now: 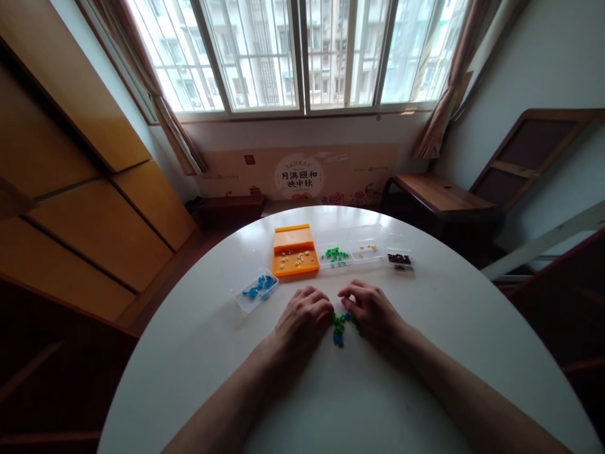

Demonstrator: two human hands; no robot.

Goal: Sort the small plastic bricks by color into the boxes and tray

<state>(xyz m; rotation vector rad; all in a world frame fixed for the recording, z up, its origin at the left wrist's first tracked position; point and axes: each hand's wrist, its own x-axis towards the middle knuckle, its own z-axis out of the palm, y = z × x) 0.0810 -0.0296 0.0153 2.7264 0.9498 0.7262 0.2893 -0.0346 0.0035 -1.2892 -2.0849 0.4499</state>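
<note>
Near the middle of the white round table point(198, 378) is a small piece of green and blue building blocks point(338, 329). On its left side my left hand point(306, 310) rests with curled fingers, and the fingertips close on its green edge. My right hand point(373, 310) is bent over the other side, thumb and forefinger drawn together. Any small part between those two fingers is hidden or too tiny to name. A further strip of green and blue blocks point(355, 324) shows partly beneath the right hand.
Beyond my hands stand an orange tray point(295, 273) with pale bits, a clear box point(246, 304) of blue blocks, and clear boxes with green blocks point(335, 255), yellow blocks point(367, 250) and dark brown blocks point(399, 259). A wooden chair point(442, 193) stands past the table's far right edge.
</note>
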